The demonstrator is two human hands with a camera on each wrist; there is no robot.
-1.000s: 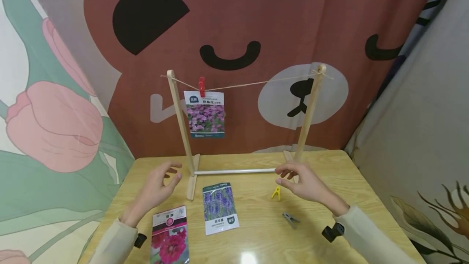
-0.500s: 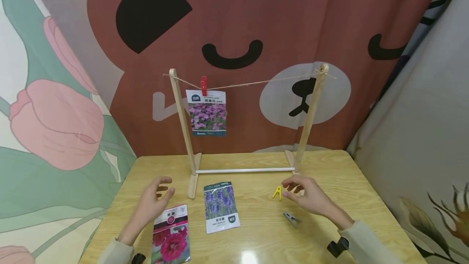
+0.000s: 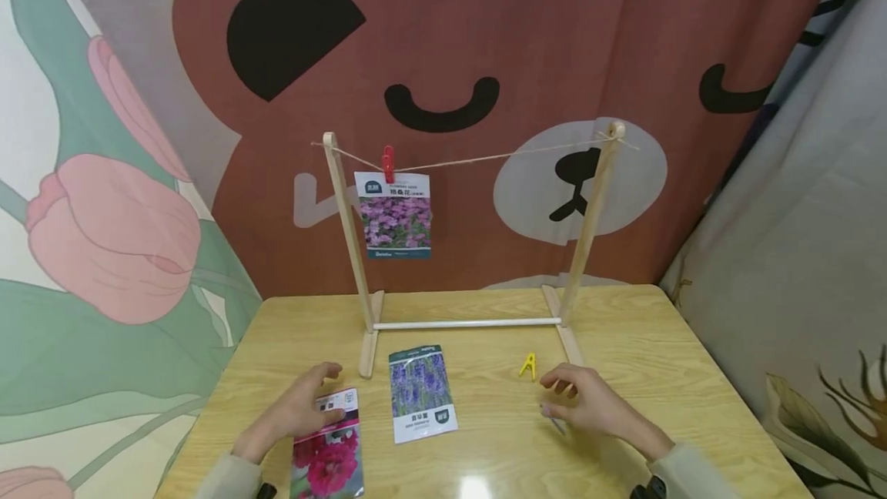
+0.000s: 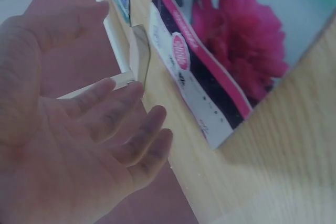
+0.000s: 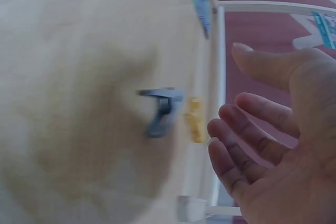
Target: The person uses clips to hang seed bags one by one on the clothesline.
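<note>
A cartoon-print curtain [image 3: 540, 37] hangs behind the table [image 3: 495, 406].

1. Head view: grey clothespin [image 5: 165, 103] mostly hidden behind right hand [image 3: 589, 403]; only a sliver shows. Right wrist view has it whole but blurred, as is the yellow clothespin [image 5: 195, 120].
2. Left hand [image 3: 298, 410] covers upper left part of the pink-flower seed packet [image 3: 330, 464] in head view; left wrist view crops the packet at the top.
3. Hanging seed packet [image 3: 396, 222]: red clothespin [image 3: 389, 164] hides a bit of its top; finest print too small to read.
4. Both sleeves [image 3: 693, 474] cut by head view's lower edge.
</note>
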